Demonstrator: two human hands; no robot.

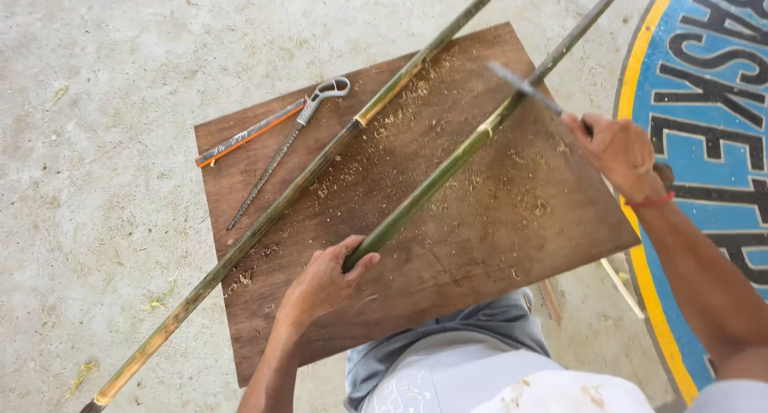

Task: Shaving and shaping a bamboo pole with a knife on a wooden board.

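Note:
My left hand (324, 281) grips the near end of a green bamboo pole (448, 169) that slants up to the right across a brown wooden board (480, 245). My right hand (620, 150) holds a knife whose grey blade (524, 87) rests across that pole near a pale node. A second, longer bamboo pole (272, 213) lies diagonally on the board to the left, untouched. Shavings and sawdust (400, 117) are scattered over the board.
A hand saw with a grey handle (280, 153) and a flat orange-edged blade (248, 133) lie at the board's far left corner. Concrete floor surrounds the board; a blue and yellow painted circle (704, 101) covers the floor at right. My knees are below the board.

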